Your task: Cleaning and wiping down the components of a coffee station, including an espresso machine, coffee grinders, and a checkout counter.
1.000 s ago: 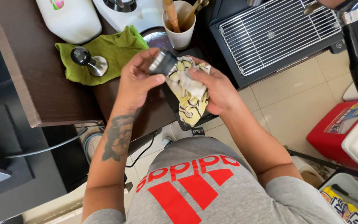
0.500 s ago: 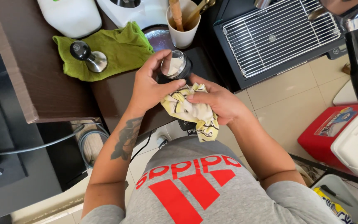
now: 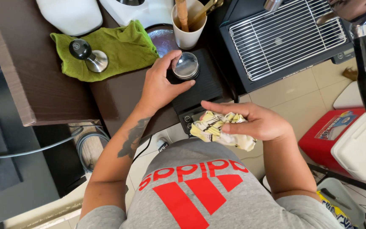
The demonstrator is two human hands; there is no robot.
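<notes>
Left hand (image 3: 159, 87) curls its fingers and thumb around a small round metal cup (image 3: 185, 66), which sits on the black scale (image 3: 204, 85) at the dark desk (image 3: 43, 85) edge. Beside it, the right hand (image 3: 257, 123) is closed loosely on a crumpled yellow-and-white cloth (image 3: 217, 127), held clear of the scale. Setting the cup well probably means centring it on the platform and releasing gently. A green towel (image 3: 119, 48) carries a metal tamper (image 3: 87, 53).
</notes>
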